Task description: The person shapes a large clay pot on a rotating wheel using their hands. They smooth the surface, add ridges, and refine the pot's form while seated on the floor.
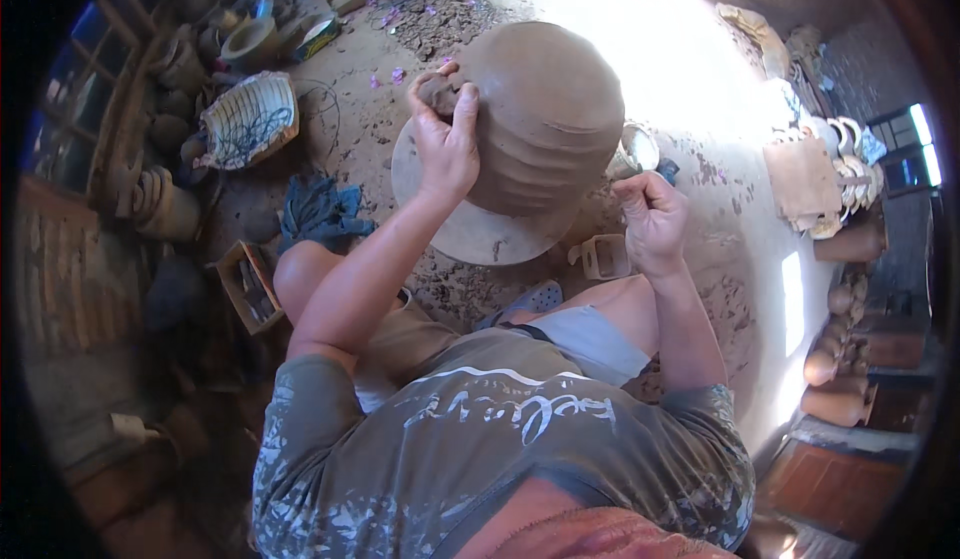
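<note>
A large rounded clay pot [545, 109], brown and ridged on its near side, stands on a pale round disc [490, 242] in front of my knees. My left hand [447, 149] is closed on a lump of clay [438, 92] at the pot's left side. The thumb points up, and whether the lump touches the pot I cannot tell. To the right of the pot, apart from it, my right hand [655, 221] is raised with its fingers curled in. What those fingers hold, if anything, is hidden. Just beyond the right hand sits a pale round container [635, 147].
A pale holder with an opening [603, 257] is on the floor near my right knee. Left lie a dark blue cloth [322, 209], a wooden box [248, 287] and a ribbed tray [252, 119]. Clay crumbs [440, 21] lie beyond the pot; several pots [838, 399] line the right.
</note>
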The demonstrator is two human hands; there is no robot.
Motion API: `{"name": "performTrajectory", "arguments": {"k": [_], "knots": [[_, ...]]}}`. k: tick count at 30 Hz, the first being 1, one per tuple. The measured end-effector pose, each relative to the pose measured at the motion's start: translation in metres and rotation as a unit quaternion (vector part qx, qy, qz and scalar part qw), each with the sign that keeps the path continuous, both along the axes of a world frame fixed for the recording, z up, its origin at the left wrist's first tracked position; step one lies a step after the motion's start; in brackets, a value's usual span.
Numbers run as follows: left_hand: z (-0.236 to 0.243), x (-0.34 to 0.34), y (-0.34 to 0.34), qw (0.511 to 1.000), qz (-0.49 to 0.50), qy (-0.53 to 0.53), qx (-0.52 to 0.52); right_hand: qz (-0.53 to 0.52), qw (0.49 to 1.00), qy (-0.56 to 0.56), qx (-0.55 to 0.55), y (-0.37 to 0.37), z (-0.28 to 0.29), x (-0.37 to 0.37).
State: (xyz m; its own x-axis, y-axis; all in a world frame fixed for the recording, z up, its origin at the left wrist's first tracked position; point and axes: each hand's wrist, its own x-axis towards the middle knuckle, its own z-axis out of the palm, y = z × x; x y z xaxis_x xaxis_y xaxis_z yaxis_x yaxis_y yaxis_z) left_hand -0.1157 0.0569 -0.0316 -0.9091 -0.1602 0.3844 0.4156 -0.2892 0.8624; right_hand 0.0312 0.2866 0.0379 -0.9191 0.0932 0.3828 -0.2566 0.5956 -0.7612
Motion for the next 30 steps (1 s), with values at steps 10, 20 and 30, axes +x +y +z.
{"name": "performTrajectory", "arguments": {"k": [10,20,30], "knots": [[-0.009,-0.018,0.002,0.999,0.011,0.021,0.03,-0.024,0.995,0.097,-0.013,-0.043,0.018,-0.023],[0.019,0.035,0.009,0.997,0.069,-0.032,-0.034,-0.035,0.907,0.305,0.287,-0.077,0.02,-0.083],[0.009,0.004,0.014,0.995,0.094,-0.012,0.009,-0.026,0.915,0.305,0.264,-0.091,0.014,-0.103]]}}
